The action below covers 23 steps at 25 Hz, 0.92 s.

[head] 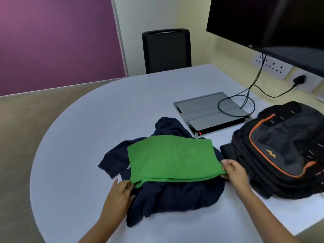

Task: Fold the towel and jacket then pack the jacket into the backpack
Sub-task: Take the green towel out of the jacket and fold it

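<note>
At frame centre, a folded green terry towel [172, 158] lay on a crumpled navy jacket [175, 195]; both hands pinched its near corners: left hand [121, 192], right hand [234, 170].

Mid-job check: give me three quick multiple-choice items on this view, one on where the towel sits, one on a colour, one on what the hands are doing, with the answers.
1. Where does the towel lie?
A. on the jacket
B. in the backpack
C. on the chair

2. What colour is the backpack's trim?
A. green
B. orange
C. white

3. What are the left hand and right hand doing?
A. resting idle
B. zipping the backpack
C. pinching the towel's near corners

Answers: 1 A, navy cloth shows all around it; 2 B, an orange line edges the pocket; 3 C, each hand holds a towel corner.
</note>
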Tool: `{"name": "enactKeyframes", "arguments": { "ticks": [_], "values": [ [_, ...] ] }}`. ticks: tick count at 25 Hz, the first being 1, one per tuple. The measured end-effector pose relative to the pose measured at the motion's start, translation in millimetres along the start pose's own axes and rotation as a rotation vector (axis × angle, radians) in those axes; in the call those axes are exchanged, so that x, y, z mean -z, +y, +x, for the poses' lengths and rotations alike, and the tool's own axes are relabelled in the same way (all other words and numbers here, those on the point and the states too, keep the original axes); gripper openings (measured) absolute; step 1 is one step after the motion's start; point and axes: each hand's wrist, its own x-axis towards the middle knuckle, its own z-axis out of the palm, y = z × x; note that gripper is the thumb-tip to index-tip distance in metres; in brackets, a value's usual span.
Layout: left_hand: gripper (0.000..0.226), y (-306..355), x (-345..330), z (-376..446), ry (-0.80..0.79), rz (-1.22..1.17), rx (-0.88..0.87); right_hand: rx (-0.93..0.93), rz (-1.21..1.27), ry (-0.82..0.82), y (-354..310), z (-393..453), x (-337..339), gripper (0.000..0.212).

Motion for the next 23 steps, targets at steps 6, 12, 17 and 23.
{"name": "enactKeyframes", "arguments": {
  "ticks": [6, 12, 17, 23],
  "values": [
    [0.055, -12.3, -6.3, 9.0, 0.322, 0.032, -0.051, 0.112, -0.257, -0.050, 29.4, -15.8, 2.0, 0.011],
    [0.043, -14.6, -2.6, 8.0, 0.535, 0.057, -0.170, 0.390, -0.610, -0.105, 35.0, -13.9, 7.7, 0.024],
    [0.042, -27.5, -18.2, 3.7, 0.435, 0.098, -0.195, 0.475, -0.734, 0.103, 33.7, -22.3, 7.8, 0.018],
    [0.036, -27.0, -45.1, -5.9, 0.358, 0.078, -0.195, 0.477, -0.842, 0.085, 55.6, -28.7, 21.0, 0.019]
  ]
}}
